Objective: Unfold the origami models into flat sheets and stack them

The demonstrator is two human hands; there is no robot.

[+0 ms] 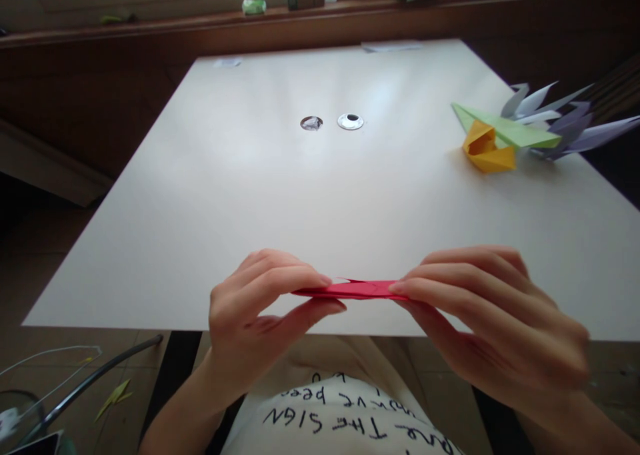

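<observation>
Above the pale white worktop [320, 195], left hand [250, 321] and right hand [500, 321] each pinch an end of the flat red folded paper strip [353, 289]; uneven pulling could tear it.

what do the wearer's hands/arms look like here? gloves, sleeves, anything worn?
Both the left hand and right hand are bare: no gloves, and no rings or watch visible. Forearms are uncovered to the frame edge, no sleeves showing. Fingernails look short and unpainted. No markings visible.
</observation>
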